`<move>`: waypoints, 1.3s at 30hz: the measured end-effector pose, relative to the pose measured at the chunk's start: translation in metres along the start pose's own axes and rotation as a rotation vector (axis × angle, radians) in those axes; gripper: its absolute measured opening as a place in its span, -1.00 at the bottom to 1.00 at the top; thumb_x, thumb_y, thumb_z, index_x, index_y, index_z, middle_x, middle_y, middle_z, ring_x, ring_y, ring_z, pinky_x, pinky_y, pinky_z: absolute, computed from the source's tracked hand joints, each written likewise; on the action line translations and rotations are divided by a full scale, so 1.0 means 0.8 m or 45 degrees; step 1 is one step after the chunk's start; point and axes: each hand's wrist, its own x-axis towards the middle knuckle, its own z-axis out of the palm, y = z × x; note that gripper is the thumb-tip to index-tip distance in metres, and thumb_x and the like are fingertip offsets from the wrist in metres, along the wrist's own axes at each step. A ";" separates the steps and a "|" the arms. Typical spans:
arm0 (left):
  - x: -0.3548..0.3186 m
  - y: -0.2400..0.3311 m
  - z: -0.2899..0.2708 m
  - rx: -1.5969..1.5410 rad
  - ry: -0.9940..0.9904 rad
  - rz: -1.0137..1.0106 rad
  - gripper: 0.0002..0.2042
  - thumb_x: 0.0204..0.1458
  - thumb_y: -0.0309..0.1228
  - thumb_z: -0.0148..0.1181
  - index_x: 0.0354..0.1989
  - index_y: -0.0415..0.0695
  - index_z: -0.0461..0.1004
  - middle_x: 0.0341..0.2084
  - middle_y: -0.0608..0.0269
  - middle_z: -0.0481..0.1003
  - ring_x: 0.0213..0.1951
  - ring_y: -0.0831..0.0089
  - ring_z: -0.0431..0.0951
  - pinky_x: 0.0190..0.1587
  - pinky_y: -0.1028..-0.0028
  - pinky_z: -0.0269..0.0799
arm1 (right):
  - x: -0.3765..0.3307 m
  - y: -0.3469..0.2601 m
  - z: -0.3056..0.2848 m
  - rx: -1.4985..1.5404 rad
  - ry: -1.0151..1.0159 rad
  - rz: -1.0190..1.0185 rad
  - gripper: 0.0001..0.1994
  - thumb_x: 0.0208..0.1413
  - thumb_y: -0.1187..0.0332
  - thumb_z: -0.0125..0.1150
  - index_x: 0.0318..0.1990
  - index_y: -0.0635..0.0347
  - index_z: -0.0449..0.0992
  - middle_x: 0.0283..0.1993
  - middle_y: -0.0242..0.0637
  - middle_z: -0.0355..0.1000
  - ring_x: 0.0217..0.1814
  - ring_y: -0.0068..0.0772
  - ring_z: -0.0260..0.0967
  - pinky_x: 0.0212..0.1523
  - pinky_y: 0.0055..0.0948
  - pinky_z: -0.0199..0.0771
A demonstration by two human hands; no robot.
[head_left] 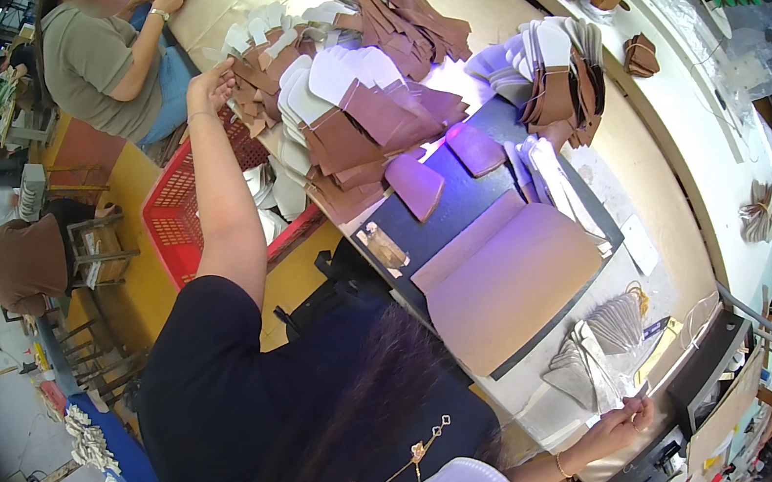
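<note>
Red basket (170,221): one, beside the pile.
Left hand (212,86): at the pile's edge; cannot tell whether gripping.
Brown-and-white pile (355,113): pieces overlapping, uncountable.
Loose pieces (413,186): two, apart.
Brown sheet (519,279): one.
Right hand (624,427): pinched on one small piece (642,388).

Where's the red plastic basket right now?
In the head view, the red plastic basket sits left of centre, below the left hand, beside the cream work table.

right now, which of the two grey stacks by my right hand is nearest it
The lower grey stack: it lies just beside your right hand, while the upper stack is beyond it, farther away.
</note>
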 end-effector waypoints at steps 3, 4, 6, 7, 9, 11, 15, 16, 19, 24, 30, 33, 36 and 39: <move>0.007 -0.002 -0.003 -0.107 -0.032 0.056 -0.81 -0.11 -0.47 0.35 -0.37 -0.21 0.44 -0.54 0.28 0.47 -0.58 0.54 0.44 -0.62 0.61 0.32 | 0.001 0.000 0.004 0.045 -0.018 -0.004 -0.82 0.29 0.35 -0.10 -0.07 0.23 0.34 -0.42 -0.36 0.32 -0.54 -0.67 0.08 -0.55 -0.62 0.10; 0.010 -0.004 -0.004 -0.146 -0.009 0.088 -0.81 -0.11 -0.49 0.33 -0.36 -0.23 0.43 -0.54 0.26 0.47 -0.58 0.52 0.44 -0.61 0.60 0.33 | 0.001 0.000 0.005 0.071 -0.020 -0.013 -0.82 0.29 0.35 -0.10 -0.07 0.23 0.35 -0.43 -0.35 0.32 -0.55 -0.67 0.08 -0.56 -0.62 0.10; 0.014 -0.005 -0.005 -0.207 -0.028 0.109 -0.81 -0.09 -0.53 0.30 -0.33 -0.26 0.42 -0.53 0.25 0.47 -0.57 0.49 0.45 -0.58 0.58 0.34 | 0.001 -0.001 0.005 0.073 -0.020 -0.044 -0.81 0.29 0.34 -0.10 -0.06 0.22 0.35 -0.44 -0.36 0.33 -0.59 -0.68 0.08 -0.59 -0.63 0.09; 0.014 -0.005 -0.008 -0.231 -0.069 0.103 -0.82 -0.08 -0.54 0.28 -0.32 -0.26 0.42 -0.52 0.25 0.48 -0.56 0.49 0.45 -0.57 0.58 0.35 | 0.001 -0.002 0.005 0.052 -0.017 -0.067 -0.81 0.29 0.33 -0.09 -0.05 0.21 0.34 -0.45 -0.37 0.33 -0.62 -0.70 0.07 -0.62 -0.63 0.09; 0.012 -0.003 -0.008 -0.245 -0.089 0.122 -0.83 -0.06 -0.56 0.25 -0.29 -0.25 0.42 -0.51 0.25 0.48 -0.54 0.49 0.46 -0.54 0.59 0.37 | 0.001 -0.004 0.004 0.036 -0.009 -0.088 -0.80 0.28 0.33 -0.09 -0.04 0.20 0.34 -0.45 -0.37 0.34 -0.64 -0.71 0.08 -0.64 -0.64 0.10; -0.001 0.001 -0.015 -0.227 -0.029 0.181 -0.83 -0.04 -0.57 0.22 -0.27 -0.24 0.41 -0.49 0.25 0.48 -0.52 0.48 0.47 -0.52 0.59 0.38 | 0.000 -0.006 0.003 0.046 -0.003 -0.093 -0.80 0.29 0.33 -0.09 -0.04 0.21 0.34 -0.44 -0.35 0.34 -0.63 -0.71 0.11 -0.63 -0.64 0.13; -0.060 0.024 -0.017 -0.384 -0.089 0.526 -0.81 -0.04 -0.59 0.18 -0.23 -0.24 0.40 -0.49 0.22 0.48 -0.52 0.49 0.48 -0.49 0.59 0.40 | -0.001 -0.013 0.004 0.101 -0.002 -0.037 -0.80 0.28 0.35 -0.09 -0.06 0.24 0.34 -0.41 -0.31 0.36 -0.61 -0.68 0.15 -0.60 -0.64 0.19; -0.083 0.035 -0.016 -0.358 -0.084 0.659 -0.81 -0.04 -0.60 0.18 -0.23 -0.24 0.39 -0.49 0.22 0.48 -0.53 0.48 0.47 -0.49 0.58 0.40 | -0.001 -0.015 0.005 0.121 0.001 -0.023 -0.81 0.28 0.35 -0.10 -0.06 0.24 0.34 -0.41 -0.30 0.36 -0.61 -0.67 0.16 -0.59 -0.63 0.19; -0.171 0.092 0.001 -0.168 -0.049 0.844 -0.76 -0.04 -0.61 0.16 -0.16 -0.27 0.36 -0.46 0.19 0.47 -0.52 0.43 0.47 -0.49 0.56 0.40 | 0.000 -0.025 0.006 0.214 0.001 -0.030 -0.83 0.27 0.38 -0.10 -0.09 0.25 0.33 -0.38 -0.30 0.38 -0.59 -0.65 0.18 -0.57 -0.61 0.23; -0.370 0.111 0.089 -0.310 -0.863 0.995 -0.71 0.02 -0.57 0.08 -0.06 -0.33 0.28 -0.33 0.02 0.41 -0.47 0.35 0.48 -0.46 0.56 0.42 | 0.004 -0.051 0.012 0.365 -0.049 -0.085 -0.86 0.24 0.46 -0.05 -0.09 0.28 0.33 -0.36 -0.27 0.38 -0.59 -0.65 0.22 -0.56 -0.65 0.25; -0.532 0.030 0.201 -0.472 -1.971 0.217 -0.81 -0.11 -0.72 0.17 -0.30 -0.29 0.37 -0.37 0.07 0.36 -0.44 0.30 0.59 -0.29 0.39 0.65 | 0.001 -0.085 0.014 0.603 -0.051 -0.157 -0.87 0.22 0.50 -0.02 -0.10 0.29 0.31 -0.36 -0.22 0.39 -0.57 -0.65 0.26 -0.54 -0.69 0.28; -0.559 -0.008 0.234 0.094 -2.018 -0.060 -0.77 -0.03 -0.67 0.13 -0.17 -0.29 0.36 -0.38 0.10 0.39 -0.38 0.29 0.60 -0.38 0.47 0.57 | -0.001 -0.097 0.007 0.791 -0.058 -0.164 -0.86 0.23 0.48 -0.04 -0.09 0.28 0.26 -0.36 -0.18 0.40 -0.55 -0.60 0.28 -0.51 -0.68 0.29; -0.546 -0.034 0.248 0.343 -1.815 -0.217 -0.65 -0.02 -0.71 0.11 -0.01 -0.30 0.31 -0.32 0.13 0.42 -0.32 0.34 0.58 -0.24 0.47 0.54 | -0.006 -0.107 -0.003 0.940 -0.144 -0.137 -0.84 0.25 0.45 -0.06 -0.07 0.27 0.23 -0.35 -0.15 0.41 -0.52 -0.56 0.30 -0.47 -0.66 0.31; -0.516 -0.045 0.238 0.287 -1.790 -0.215 -0.59 0.01 -0.66 0.11 0.07 -0.33 0.25 -0.28 0.12 0.43 -0.30 0.40 0.57 -0.23 0.52 0.51 | -0.010 -0.121 -0.002 1.039 -0.347 -0.058 -0.84 0.24 0.45 -0.04 -0.08 0.28 0.25 -0.34 -0.15 0.43 -0.50 -0.57 0.31 -0.47 -0.66 0.30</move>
